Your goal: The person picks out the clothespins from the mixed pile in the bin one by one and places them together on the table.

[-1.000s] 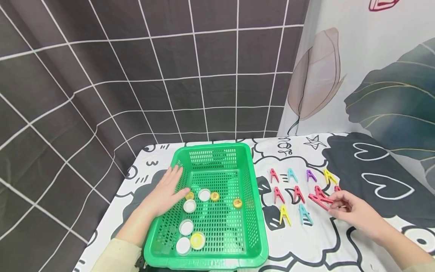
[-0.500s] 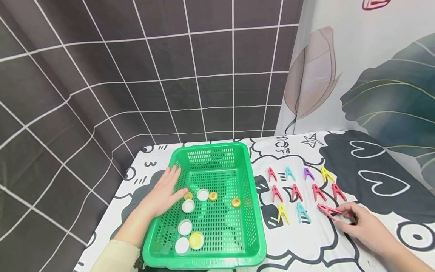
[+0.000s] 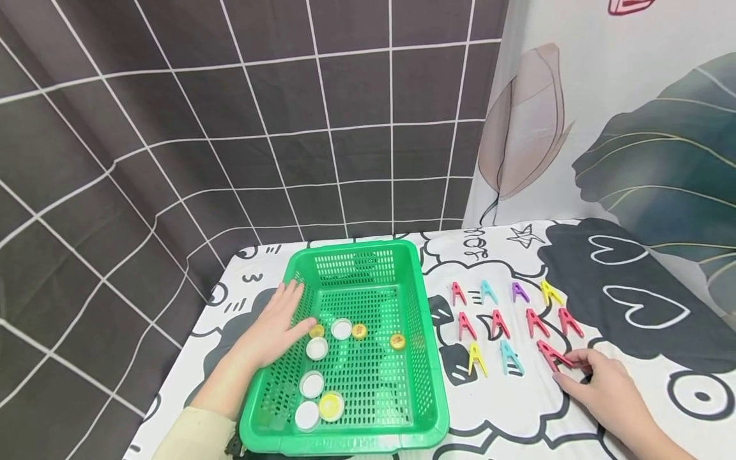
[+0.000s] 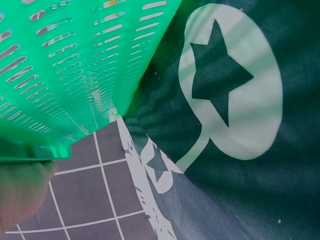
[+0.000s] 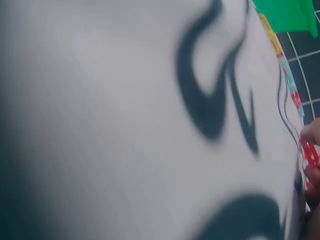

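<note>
In the head view my right hand (image 3: 606,393) pinches a red clothespin (image 3: 552,355) between thumb and fingers, low at the cloth. It lies at the right end of the nearest row, beside a light blue clothespin (image 3: 510,358) and a yellow clothespin (image 3: 476,360). The right wrist view catches only part of the red clothespin (image 5: 310,152) and fingertips at its edge. My left hand (image 3: 276,332) rests with straight fingers on the left rim of a green plastic basket (image 3: 434,358). From the left wrist, the slotted basket wall (image 4: 75,60) fills the upper left.
Two further rows of clothespins stretch behind, among them a purple clothespin (image 3: 520,293) and several red ones. Inside the basket lie white caps (image 3: 312,384) and yellow caps (image 3: 397,342). A dark gridded curtain (image 3: 287,115) hangs behind the patterned tablecloth (image 3: 506,415).
My right hand has brought the red clothespin down and toward me, off the middle row to the nearest row, and turned it tip away. The left hand stays on the basket rim.
</note>
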A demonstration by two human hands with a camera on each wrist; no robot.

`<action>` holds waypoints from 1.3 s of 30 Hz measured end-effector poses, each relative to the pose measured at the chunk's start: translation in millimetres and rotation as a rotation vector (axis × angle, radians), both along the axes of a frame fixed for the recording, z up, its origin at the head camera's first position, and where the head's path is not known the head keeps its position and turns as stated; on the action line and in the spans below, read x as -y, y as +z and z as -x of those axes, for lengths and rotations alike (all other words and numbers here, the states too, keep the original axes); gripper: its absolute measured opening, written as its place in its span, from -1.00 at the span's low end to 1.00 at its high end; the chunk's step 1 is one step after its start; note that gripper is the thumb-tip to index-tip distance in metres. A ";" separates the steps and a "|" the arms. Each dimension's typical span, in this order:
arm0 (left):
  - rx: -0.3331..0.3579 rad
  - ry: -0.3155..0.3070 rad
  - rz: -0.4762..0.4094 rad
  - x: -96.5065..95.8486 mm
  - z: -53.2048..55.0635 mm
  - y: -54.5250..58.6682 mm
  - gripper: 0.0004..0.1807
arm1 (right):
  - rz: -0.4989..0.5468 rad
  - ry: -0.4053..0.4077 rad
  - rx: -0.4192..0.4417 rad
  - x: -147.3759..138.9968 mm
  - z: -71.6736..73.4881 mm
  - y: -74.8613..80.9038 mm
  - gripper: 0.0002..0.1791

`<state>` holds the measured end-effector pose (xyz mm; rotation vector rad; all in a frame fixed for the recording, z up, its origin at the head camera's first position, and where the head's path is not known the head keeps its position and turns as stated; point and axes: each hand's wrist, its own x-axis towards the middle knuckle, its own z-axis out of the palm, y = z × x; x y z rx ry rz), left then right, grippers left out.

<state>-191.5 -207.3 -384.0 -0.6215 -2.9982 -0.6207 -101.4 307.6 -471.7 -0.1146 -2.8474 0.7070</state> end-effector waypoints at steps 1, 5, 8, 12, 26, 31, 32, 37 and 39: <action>-0.001 0.000 0.000 0.1 0.1 0.0 -0.11 | -0.010 -0.014 -0.018 2.0 -0.5 -1.2 -0.54; 0.000 -0.003 0.000 0.2 0.3 -0.2 -0.12 | -0.039 -0.050 -0.066 6.8 -1.7 -4.2 -0.57; 0.000 -0.003 -0.001 0.2 0.5 0.0 -0.12 | -0.053 -0.068 -0.063 8.9 -2.3 -4.1 -0.57; -0.005 -0.002 -0.005 0.0 0.3 -0.4 -0.12 | -0.064 -0.074 -0.042 9.8 -0.7 -3.4 -0.56; 0.002 0.005 -0.007 -1.0 -1.3 1.5 -0.12 | -0.084 -0.089 -0.022 10.2 -0.2 -6.4 -0.54; 0.000 0.002 -0.004 -1.2 -0.5 1.6 -0.13 | -0.087 -0.095 -0.028 10.1 -2.0 -7.7 -0.54; -0.001 0.002 -0.003 -1.3 -0.5 1.6 -0.13 | -0.087 -0.094 -0.028 10.0 -2.0 -7.7 -0.54; -0.004 0.001 0.002 -1.8 -0.7 2.1 -0.12 | -0.090 -0.089 -0.023 10.5 -2.0 -7.8 -0.55; -0.003 0.000 0.002 -2.2 -1.0 2.2 -0.12 | -0.091 -0.088 -0.026 10.6 -2.0 -8.0 -0.56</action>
